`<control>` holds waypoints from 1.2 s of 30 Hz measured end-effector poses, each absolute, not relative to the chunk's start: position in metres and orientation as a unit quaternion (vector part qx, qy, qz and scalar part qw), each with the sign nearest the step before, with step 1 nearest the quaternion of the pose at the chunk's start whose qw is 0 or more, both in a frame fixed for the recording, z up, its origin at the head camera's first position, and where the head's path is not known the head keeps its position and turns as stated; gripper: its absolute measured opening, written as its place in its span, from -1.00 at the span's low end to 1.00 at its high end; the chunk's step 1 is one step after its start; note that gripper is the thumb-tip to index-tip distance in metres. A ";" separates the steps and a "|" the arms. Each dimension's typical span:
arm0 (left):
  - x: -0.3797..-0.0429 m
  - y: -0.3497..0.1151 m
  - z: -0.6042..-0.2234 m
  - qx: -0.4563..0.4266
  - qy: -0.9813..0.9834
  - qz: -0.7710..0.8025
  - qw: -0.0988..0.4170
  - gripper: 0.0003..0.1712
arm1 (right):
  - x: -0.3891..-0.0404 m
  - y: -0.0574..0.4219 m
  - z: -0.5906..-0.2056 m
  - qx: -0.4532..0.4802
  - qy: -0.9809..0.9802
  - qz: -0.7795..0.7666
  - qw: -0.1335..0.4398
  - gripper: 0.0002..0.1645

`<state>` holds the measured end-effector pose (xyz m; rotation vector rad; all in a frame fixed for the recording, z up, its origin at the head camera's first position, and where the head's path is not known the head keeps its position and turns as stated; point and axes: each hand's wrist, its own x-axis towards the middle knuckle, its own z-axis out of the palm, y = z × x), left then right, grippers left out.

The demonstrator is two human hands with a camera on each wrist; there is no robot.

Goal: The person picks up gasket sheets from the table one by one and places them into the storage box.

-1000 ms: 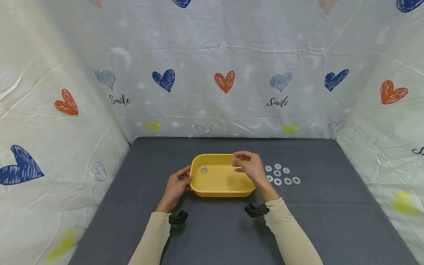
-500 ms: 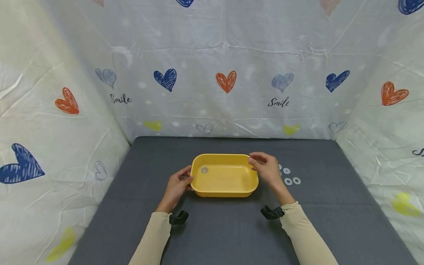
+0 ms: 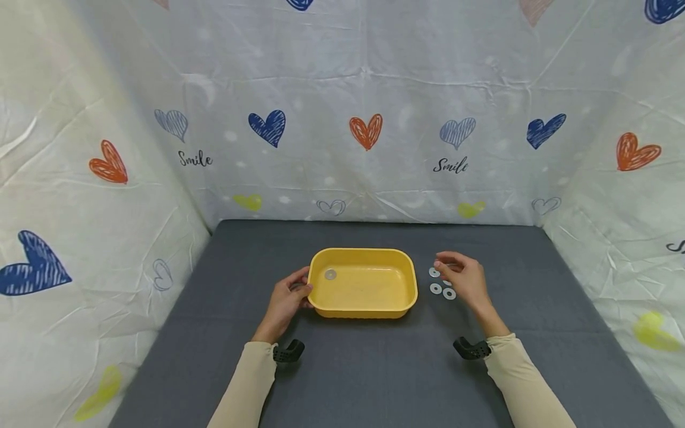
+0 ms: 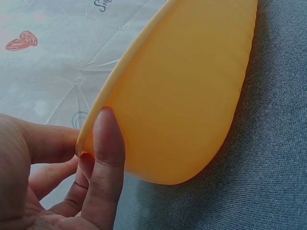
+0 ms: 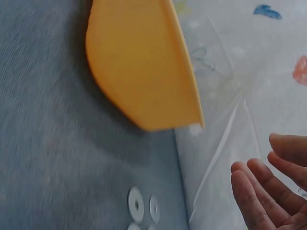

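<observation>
A yellow plastic tray (image 3: 371,288) stands on the dark grey cloth. Near its left end inside lies one flat washer (image 3: 330,274). My left hand (image 3: 282,304) grips the tray's left end; in the left wrist view the thumb (image 4: 108,143) presses the outer wall, with other fingers at the rim. To the right of the tray my right hand (image 3: 467,284) hovers over several pale flat washers (image 3: 449,293), partly hiding them. Its fingers are loosely bent and I see nothing between them in the right wrist view, where washers (image 5: 136,205) lie lower down.
Dark grey cloth (image 3: 353,374) covers the table. A white sheet with printed hearts (image 3: 407,89) rises behind the table and along both sides. Each wrist wears a black strap-like device (image 3: 471,349).
My right hand has moved right, from over the tray, past its right end, to above the loose washers. The left hand keeps its hold on the tray, which stays in place.
</observation>
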<state>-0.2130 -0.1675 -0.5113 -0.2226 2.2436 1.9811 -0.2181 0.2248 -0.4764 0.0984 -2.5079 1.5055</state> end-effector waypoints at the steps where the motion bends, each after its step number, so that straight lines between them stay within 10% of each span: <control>1: -0.213 -0.168 -0.511 -0.074 0.746 0.659 0.070 -0.42 | -0.217 0.228 -0.477 0.030 -0.852 0.511 0.108 -0.58; 36: -0.214 -0.166 -0.510 -0.080 0.752 0.650 0.077 -0.41 | -0.195 0.323 -0.515 -0.103 -0.900 0.395 0.150 -0.57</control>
